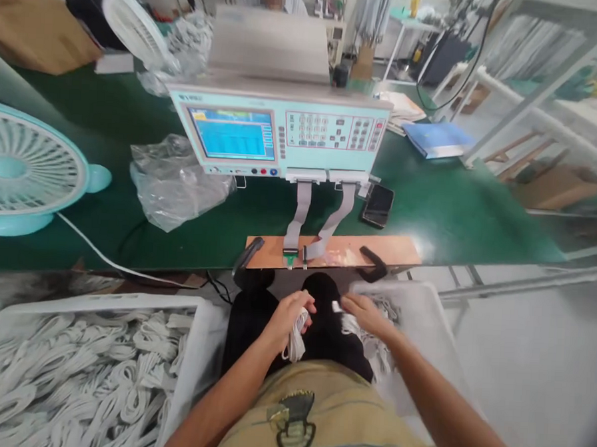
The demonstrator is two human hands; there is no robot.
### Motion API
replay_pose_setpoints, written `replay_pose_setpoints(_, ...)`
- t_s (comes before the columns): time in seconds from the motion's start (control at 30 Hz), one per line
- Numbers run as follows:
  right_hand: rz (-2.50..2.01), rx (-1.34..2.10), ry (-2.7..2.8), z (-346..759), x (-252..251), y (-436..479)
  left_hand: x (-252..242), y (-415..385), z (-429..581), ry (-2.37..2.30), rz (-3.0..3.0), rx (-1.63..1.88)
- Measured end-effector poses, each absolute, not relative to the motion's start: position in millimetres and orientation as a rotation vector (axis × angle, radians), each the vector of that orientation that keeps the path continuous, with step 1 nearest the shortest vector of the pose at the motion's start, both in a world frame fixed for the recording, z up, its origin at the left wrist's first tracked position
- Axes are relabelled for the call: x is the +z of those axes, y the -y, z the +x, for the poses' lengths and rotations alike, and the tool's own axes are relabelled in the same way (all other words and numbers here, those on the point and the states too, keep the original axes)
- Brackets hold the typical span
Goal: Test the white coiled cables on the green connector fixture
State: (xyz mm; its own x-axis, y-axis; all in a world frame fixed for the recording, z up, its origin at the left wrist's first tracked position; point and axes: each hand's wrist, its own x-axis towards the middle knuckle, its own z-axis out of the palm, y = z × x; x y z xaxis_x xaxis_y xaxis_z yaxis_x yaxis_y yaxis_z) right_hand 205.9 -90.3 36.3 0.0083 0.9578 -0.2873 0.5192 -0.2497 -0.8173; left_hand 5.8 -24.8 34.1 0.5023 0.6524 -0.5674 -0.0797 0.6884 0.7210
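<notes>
My left hand [290, 314] is closed around a coiled white cable [297, 343], held low above my lap. To its right, my right hand [366, 314] has its fingers curled on a second white cable bundle [349, 325], with a small white end showing by the fingertips. Ahead of both hands, a green connector board [290, 256] and a smaller connector [305, 256] sit at the edge of a copper-coloured plate [340, 251]. Grey ribbon cables [301, 214] run from them up to a tester with a lit screen [236, 135].
A white bin [200, 338] full of coiled cables stands at my left; another white bin [436, 324] with cables is at my right. On the green table [453, 218] are a fan [31, 166], a plastic bag [173, 187], a phone [378, 205] and a blue folder [438, 139]. A person sits beyond the tester.
</notes>
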Motion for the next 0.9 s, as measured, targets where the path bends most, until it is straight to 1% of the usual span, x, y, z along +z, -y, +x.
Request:
replay_pose_setpoints(0.03,-1.973,1.099,1.608,222.6,38.2,100.7,33.5,23.7,7.1,-0.915,0.563,0.487)
replay_pose_setpoints(0.1,-2.286,0.835,1.668,242.3,42.6,116.9,30.3,20.1,9.7,-0.863,0.35,0.477)
replay_pose_setpoints(0.13,-2.336,0.753,1.685,243.5,45.0,121.9,28.0,18.6,11.0,-0.849,0.279,0.473)
replay_pose_setpoints(0.17,-2.295,0.745,1.709,239.1,47.2,124.7,25.6,17.4,12.4,-0.841,0.228,0.474)
replay_pose_setpoints(0.2,-2.17,0.818,1.742,230.0,49.1,125.4,23.6,16.7,13.8,-0.84,0.194,0.477)
replay_pose_setpoints(0.27,-1.776,1.147,1.743,204.3,51.5,122.1,20.9,16.3,16.7,-0.844,0.17,0.492)
replay_pose_setpoints(0.33,-1.426,1.489,1.54,178.8,50.9,115.9,20.0,16.0,18.6,-0.841,0.174,0.522)
replay_pose_setpoints(0.4,-1.23,1.728,1.257,161.4,47.8,110.4,19.7,15.4,18.7,-0.819,0.169,0.603)
replay_pose_setpoints(0.47,-1.161,1.813,1.077,152.6,43.7,107.0,19.0,15.2,16.5,-0.806,0.174,0.721)
replay_pose_setpoints(0.57,-1.193,1.731,1.048,147.0,38.4,104.8,17.5,19.0,9.8,-0.921,0.321,0.866)
replay_pose_setpoints(0.67,-1.308,1.527,1.159,141.1,35.2,103.8,17.6,27.9,2.1,-1.043,0.497,0.787)
replay_pose_setpoints(0.8,-1.45,1.236,1.35,132.6,36.9,102.1,19.4,37.3,-4.9,-1.063,0.565,0.694)
replay_pose_setpoints(0.83,-1.451,1.223,1.366,131.5,38.6,101.2,19.5,37.9,-5.8,-1.056,0.565,0.69)
replay_pose_setpoints(0.9,-1.385,1.309,1.385,131.3,42.7,99.0,19.0,37.3,-6.9,-1.042,0.547,0.674)
